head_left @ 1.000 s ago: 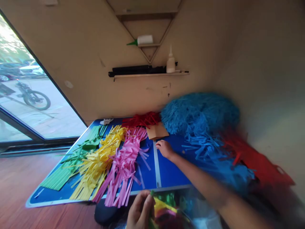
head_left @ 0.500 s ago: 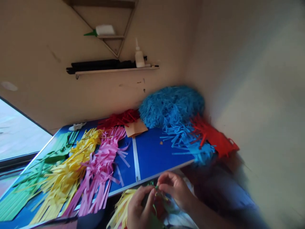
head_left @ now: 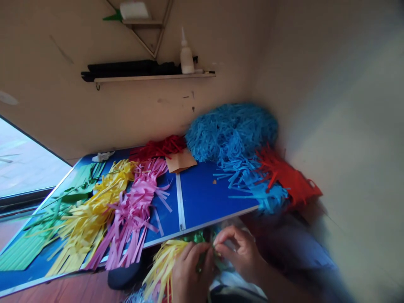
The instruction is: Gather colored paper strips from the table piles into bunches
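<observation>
At the bottom centre, just off the front edge of the blue table (head_left: pixel 208 185), my left hand (head_left: pixel 192 269) is closed on green strips (head_left: pixel 198 237). Close on its right, my right hand (head_left: pixel 238 250) pinches at the same spot, thumb and forefinger together; what lies between those fingertips is too small to make out. Pale yellow fringed strips (head_left: pixel 164 263) hang beside my left hand on its left. Part of the green material is hidden behind my fingers.
Green (head_left: pixel 25 248), yellow (head_left: pixel 88 210) and pink (head_left: pixel 139 206) fringes lie on the table's left. A blue fringe pile (head_left: pixel 230 130), red fringes (head_left: pixel 293 181) and brown paper (head_left: pixel 181 161) lie further right. A shelf (head_left: pixel 151 78) holds a white bottle (head_left: pixel 187 59).
The view has tilted down slightly. More green strips show above my left hand, whose fingers have curled over further. My right hand has shifted slightly right and keeps its pinch.
</observation>
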`<move>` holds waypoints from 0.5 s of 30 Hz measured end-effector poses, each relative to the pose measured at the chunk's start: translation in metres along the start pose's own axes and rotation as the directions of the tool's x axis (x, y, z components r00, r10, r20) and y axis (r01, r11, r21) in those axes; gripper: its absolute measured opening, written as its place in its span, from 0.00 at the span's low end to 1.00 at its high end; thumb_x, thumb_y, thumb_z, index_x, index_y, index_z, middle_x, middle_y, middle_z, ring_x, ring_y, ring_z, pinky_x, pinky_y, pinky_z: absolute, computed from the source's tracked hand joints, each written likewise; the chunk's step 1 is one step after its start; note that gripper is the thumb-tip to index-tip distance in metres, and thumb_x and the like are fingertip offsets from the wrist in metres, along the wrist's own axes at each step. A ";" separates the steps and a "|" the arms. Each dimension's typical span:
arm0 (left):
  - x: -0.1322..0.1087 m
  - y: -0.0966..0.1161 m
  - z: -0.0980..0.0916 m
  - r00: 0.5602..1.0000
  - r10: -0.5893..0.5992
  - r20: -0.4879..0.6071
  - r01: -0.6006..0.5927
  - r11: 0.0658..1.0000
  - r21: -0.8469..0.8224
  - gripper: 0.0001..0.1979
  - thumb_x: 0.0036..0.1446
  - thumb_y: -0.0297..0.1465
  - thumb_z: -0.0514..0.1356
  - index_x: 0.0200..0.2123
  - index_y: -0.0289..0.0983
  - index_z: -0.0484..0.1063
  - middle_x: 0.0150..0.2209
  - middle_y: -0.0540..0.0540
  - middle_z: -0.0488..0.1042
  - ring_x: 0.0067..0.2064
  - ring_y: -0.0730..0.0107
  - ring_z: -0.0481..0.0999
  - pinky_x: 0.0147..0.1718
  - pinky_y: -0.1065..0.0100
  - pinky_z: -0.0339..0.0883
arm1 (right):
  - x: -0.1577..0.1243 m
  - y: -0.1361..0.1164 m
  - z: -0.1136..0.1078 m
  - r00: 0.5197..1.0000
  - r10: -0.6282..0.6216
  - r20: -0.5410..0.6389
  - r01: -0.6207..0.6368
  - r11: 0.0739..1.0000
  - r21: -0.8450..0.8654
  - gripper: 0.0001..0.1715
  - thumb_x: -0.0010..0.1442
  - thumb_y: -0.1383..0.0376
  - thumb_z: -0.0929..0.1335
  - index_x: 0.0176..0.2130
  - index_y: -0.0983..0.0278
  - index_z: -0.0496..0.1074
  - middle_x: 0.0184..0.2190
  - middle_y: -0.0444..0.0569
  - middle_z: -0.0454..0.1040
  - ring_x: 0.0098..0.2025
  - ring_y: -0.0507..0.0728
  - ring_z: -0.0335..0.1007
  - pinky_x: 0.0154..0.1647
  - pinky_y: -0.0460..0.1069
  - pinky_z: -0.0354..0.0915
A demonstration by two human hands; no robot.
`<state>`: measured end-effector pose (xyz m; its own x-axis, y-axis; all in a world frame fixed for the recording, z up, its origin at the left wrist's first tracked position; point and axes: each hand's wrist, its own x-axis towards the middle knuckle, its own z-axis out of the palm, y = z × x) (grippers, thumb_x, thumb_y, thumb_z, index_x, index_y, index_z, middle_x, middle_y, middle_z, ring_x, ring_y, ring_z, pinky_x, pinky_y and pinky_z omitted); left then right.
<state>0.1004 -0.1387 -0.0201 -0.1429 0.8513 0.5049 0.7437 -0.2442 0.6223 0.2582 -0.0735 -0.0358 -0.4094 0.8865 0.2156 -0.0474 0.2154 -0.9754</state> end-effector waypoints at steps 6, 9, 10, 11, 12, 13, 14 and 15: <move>0.003 0.007 -0.006 0.998 -0.055 0.018 0.057 0.982 -0.182 0.05 0.58 0.35 0.63 0.35 0.41 0.78 0.26 0.50 0.77 0.27 0.70 0.77 0.25 0.73 0.71 | -0.005 0.001 -0.001 0.999 0.047 -0.017 -0.045 0.995 0.090 0.07 0.56 0.61 0.75 0.32 0.60 0.74 0.31 0.47 0.79 0.33 0.56 0.76 0.37 0.49 0.70; 0.005 0.009 -0.006 0.999 -0.028 0.020 0.031 0.988 -0.149 0.04 0.58 0.32 0.62 0.33 0.41 0.77 0.25 0.51 0.76 0.26 0.72 0.76 0.24 0.74 0.70 | -0.007 -0.002 -0.004 1.000 0.026 0.011 -0.026 1.000 -0.007 0.04 0.57 0.62 0.74 0.33 0.60 0.76 0.32 0.48 0.80 0.36 0.57 0.77 0.40 0.49 0.70; 0.006 0.009 -0.006 1.000 -0.006 0.019 0.009 0.992 -0.123 0.04 0.58 0.31 0.62 0.33 0.41 0.77 0.26 0.51 0.76 0.26 0.72 0.76 0.24 0.74 0.70 | -0.007 -0.003 -0.005 0.999 0.024 0.020 -0.024 0.999 -0.032 0.04 0.58 0.62 0.73 0.33 0.60 0.76 0.32 0.48 0.80 0.36 0.56 0.77 0.39 0.49 0.70; 0.006 0.009 -0.005 1.000 0.023 0.014 -0.021 0.995 -0.092 0.03 0.58 0.30 0.62 0.33 0.41 0.76 0.26 0.51 0.76 0.26 0.72 0.76 0.25 0.74 0.70 | -0.007 -0.005 -0.005 0.999 0.025 0.027 -0.024 0.998 -0.054 0.03 0.59 0.63 0.73 0.34 0.60 0.77 0.32 0.47 0.80 0.35 0.56 0.76 0.39 0.48 0.70; 0.006 0.008 -0.004 0.998 0.055 0.009 -0.055 0.996 -0.064 0.03 0.58 0.29 0.62 0.33 0.40 0.76 0.27 0.51 0.76 0.26 0.73 0.76 0.25 0.75 0.70 | -0.007 -0.006 -0.006 0.999 0.025 0.031 -0.022 0.997 -0.074 0.02 0.59 0.63 0.72 0.34 0.60 0.77 0.32 0.47 0.80 0.34 0.56 0.76 0.38 0.48 0.70; 0.006 0.008 -0.004 0.996 0.087 0.005 -0.087 0.995 -0.043 0.03 0.58 0.28 0.61 0.34 0.40 0.76 0.27 0.50 0.76 0.27 0.73 0.76 0.26 0.75 0.70 | -0.006 -0.008 -0.006 0.999 0.023 0.031 -0.019 0.995 -0.095 0.02 0.59 0.64 0.72 0.35 0.60 0.77 0.32 0.47 0.79 0.34 0.55 0.76 0.38 0.48 0.69; 0.006 0.008 -0.004 0.993 0.118 0.009 -0.118 0.993 -0.031 0.04 0.58 0.28 0.61 0.35 0.40 0.76 0.27 0.50 0.76 0.27 0.74 0.77 0.27 0.75 0.70 | -0.005 -0.009 -0.006 0.999 0.019 0.029 -0.015 0.993 -0.114 0.01 0.60 0.64 0.72 0.35 0.60 0.76 0.31 0.47 0.79 0.33 0.55 0.75 0.37 0.48 0.69; 0.006 0.008 -0.004 0.990 0.142 0.017 -0.142 0.989 -0.029 0.04 0.59 0.27 0.60 0.36 0.40 0.76 0.28 0.50 0.76 0.28 0.74 0.77 0.27 0.75 0.70 | -0.004 -0.011 -0.007 1.000 0.014 0.024 -0.011 0.992 -0.128 0.01 0.60 0.65 0.71 0.35 0.60 0.76 0.31 0.46 0.78 0.33 0.55 0.75 0.37 0.48 0.68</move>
<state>0.1028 -0.1371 -0.0099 -0.0243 0.8159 0.5777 0.7371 -0.3757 0.5616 0.2666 -0.0768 -0.0261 -0.4320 0.8793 0.2004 0.0741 0.2561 -0.9638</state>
